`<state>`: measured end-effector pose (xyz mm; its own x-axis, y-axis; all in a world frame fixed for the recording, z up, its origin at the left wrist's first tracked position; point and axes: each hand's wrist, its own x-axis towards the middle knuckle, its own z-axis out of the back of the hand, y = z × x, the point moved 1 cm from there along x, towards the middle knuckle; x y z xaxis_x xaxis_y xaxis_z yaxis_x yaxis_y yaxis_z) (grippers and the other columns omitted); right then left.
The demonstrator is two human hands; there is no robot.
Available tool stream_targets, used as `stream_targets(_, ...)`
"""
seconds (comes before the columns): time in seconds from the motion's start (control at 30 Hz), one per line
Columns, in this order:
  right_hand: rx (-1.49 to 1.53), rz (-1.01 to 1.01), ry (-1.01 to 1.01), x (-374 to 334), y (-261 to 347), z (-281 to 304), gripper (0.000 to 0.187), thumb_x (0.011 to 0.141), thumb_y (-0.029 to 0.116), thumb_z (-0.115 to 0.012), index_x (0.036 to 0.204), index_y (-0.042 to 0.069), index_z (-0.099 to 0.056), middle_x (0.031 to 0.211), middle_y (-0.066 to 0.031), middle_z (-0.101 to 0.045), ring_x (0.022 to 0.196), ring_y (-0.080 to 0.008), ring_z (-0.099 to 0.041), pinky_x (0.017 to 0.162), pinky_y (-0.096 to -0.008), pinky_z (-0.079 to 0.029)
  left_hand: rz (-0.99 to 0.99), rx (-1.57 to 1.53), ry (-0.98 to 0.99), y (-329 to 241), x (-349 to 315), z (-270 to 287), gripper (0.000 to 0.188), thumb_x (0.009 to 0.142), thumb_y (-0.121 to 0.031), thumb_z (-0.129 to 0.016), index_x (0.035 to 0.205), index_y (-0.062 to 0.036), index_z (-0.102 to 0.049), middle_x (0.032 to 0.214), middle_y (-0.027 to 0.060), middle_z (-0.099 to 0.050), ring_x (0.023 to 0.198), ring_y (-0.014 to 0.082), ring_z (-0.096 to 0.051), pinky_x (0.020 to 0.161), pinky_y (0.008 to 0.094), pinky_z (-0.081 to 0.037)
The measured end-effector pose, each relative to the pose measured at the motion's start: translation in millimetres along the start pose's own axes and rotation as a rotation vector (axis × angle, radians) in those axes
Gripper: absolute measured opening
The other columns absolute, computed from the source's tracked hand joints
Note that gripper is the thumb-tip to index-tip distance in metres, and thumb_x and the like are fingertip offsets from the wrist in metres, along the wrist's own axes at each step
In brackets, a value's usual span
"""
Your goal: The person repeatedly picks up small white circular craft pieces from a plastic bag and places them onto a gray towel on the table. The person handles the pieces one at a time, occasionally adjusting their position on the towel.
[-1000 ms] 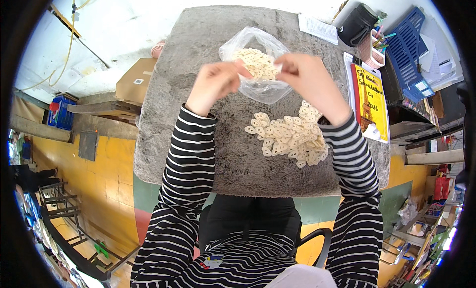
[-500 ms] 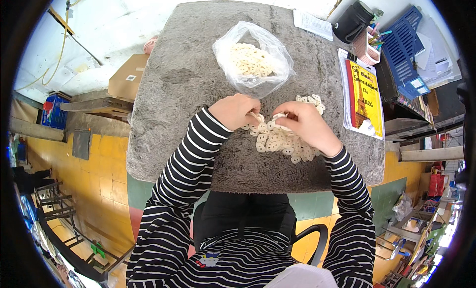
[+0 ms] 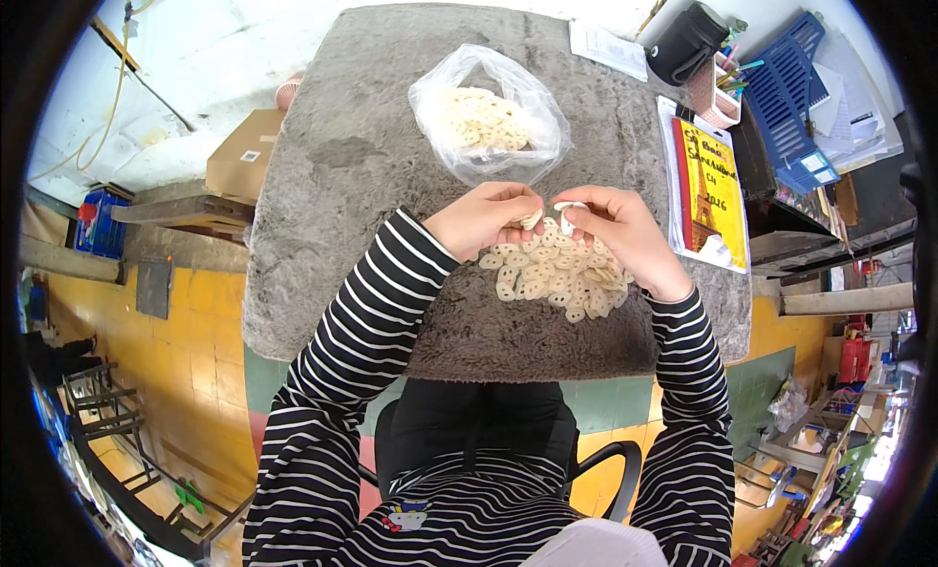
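Note:
A loose pile of small flat cream pieces with holes lies on the grey plush-covered table. Above its far edge, my left hand is closed, with a few of the pieces between thumb and fingers. Close beside it, my right hand pinches one or more paler pieces; how many, I cannot tell. Both hands are a short gap apart. Beyond them stands an open clear plastic bag containing more of these cream pieces.
On the right lies a yellow-covered booklet in a clear sleeve. Behind it are a pink pen basket, a black cylindrical container, a blue rack and papers. A cardboard box sits left of the table.
Both hands have lifted slightly off the pile, and the right has moved a little to the right. A pale piece now shows upright in the right fingers. The view has shifted slightly.

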<state>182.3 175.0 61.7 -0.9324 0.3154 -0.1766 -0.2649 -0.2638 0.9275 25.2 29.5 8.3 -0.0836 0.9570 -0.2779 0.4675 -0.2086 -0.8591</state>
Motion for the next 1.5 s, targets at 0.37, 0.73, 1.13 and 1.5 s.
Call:
stream_targets(0.37,-0.131,0.089,0.082,-7,8,-4,0.024,0.096,0.006,-0.062,0.118,-0.001,-0.069,0.097,-0.0039,-0.072,0.08,-0.0081,-0.061,0.075,-0.0236,-0.05,0.13,-0.258,0.092,11,3,-17,0.05,0.109,-0.038,-0.036,0.126,0.0051,-0.055,0.121,0.0127,-0.061,0.109,0.0183,-0.065,0.094,0.025,-0.057)
stream_targets(0.73,0.925,-0.194,0.04,4,13,5,0.047,0.106,0.018,-0.048,0.14,-0.013,-0.041,0.134,-0.0215,-0.055,0.128,-0.023,-0.054,0.111,-0.032,-0.045,-0.028,-0.33,0.055,-11,-8,-10,0.038,0.103,-0.016,-0.052,0.13,0.011,-0.052,0.128,0.0171,-0.058,0.117,0.0253,-0.062,0.105,0.0324,-0.052)
stream_targets(1.13,0.858,-0.139,-0.063,67,55,-4,0.056,0.104,0.023,-0.052,0.143,-0.014,-0.035,0.141,-0.0252,-0.047,0.132,-0.0273,-0.047,0.112,-0.0363,-0.04,-0.04,-0.356,0.095,-3,-2,2,0.046,0.097,0.0,-0.048,0.14,0.0146,-0.04,0.138,0.0269,-0.051,0.131,0.0298,-0.052,0.114,0.0325,-0.043)
stream_targets(1.5,-0.49,0.359,-0.201,8,7,-25,0.028,0.082,-0.001,-0.073,0.11,0.001,-0.07,0.095,-0.0057,-0.063,0.071,-0.0135,-0.06,0.066,-0.0267,-0.05,-0.121,-0.294,0.072,9,5,-1,0.043,0.101,-0.008,-0.054,0.14,0.0085,-0.045,0.133,0.0123,-0.058,0.122,0.0162,-0.058,0.109,0.0285,-0.046)
